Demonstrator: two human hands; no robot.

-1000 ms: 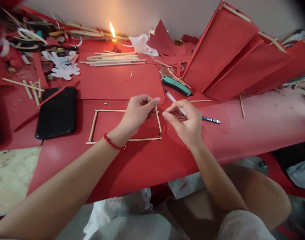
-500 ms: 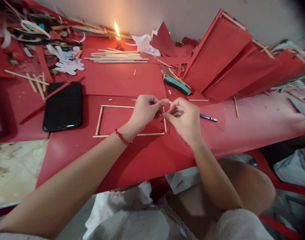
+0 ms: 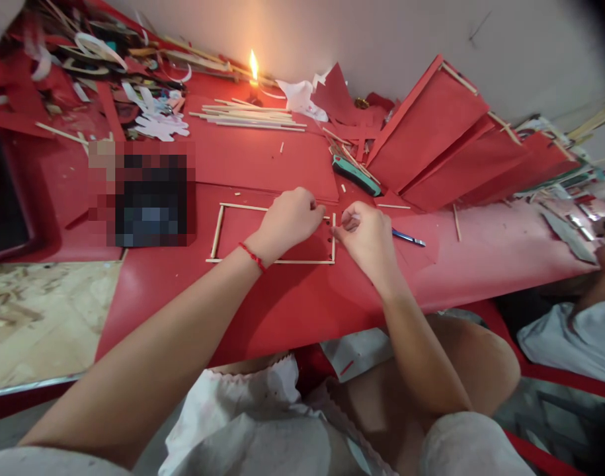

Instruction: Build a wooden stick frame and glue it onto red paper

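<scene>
A rectangle of thin wooden sticks (image 3: 215, 231) lies on red paper, with small dark spots at its right end. Over its top right part my left hand (image 3: 293, 217) is closed, thumb and fingers pinched. My right hand (image 3: 369, 238) pinches close to the right-hand stick (image 3: 333, 251), its fingertips at the stick's upper part. A small pale bit shows among the right fingers, too blurred to name. What the left fingers hold, if anything, is hidden. A blue pen (image 3: 411, 238) lies partly behind my right hand.
A lit candle (image 3: 254, 84) burns behind a pile of sticks (image 3: 252, 118). A green cutter (image 3: 356, 176) lies near red paper panels (image 3: 426, 119) edged with sticks. Paper scraps (image 3: 156, 125) clutter the back left; a dark object (image 3: 153, 205) is pixelated. Another person's sleeve (image 3: 555, 337) is at right.
The view has shifted, so the table items sit further right. My hands have come down and slightly apart at the rectangle's right end. The pale strip between them no longer shows clearly.
</scene>
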